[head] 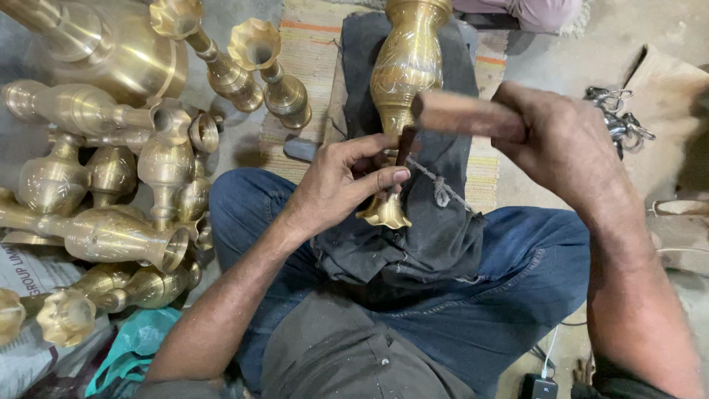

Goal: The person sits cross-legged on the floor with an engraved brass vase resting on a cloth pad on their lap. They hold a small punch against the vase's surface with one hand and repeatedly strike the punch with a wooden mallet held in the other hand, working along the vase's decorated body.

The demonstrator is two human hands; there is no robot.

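A single camera sits on the person's head and looks steeply down over the chest onto the lap and crossed legs in blue jeans [517,273]. It is close: the left hand [343,185] and right hand [569,148] fill the middle of the frame, with both forearms running in from the bottom edge. The view faces forward along the floor, taking in a striped mat [310,59] ahead and brass vases [111,185] at the left. No second view shares the scene.

I see a grey printed sack [29,295] lying at the floor's lower left edge, a crumpled teal plastic bag [136,343] just beside it.
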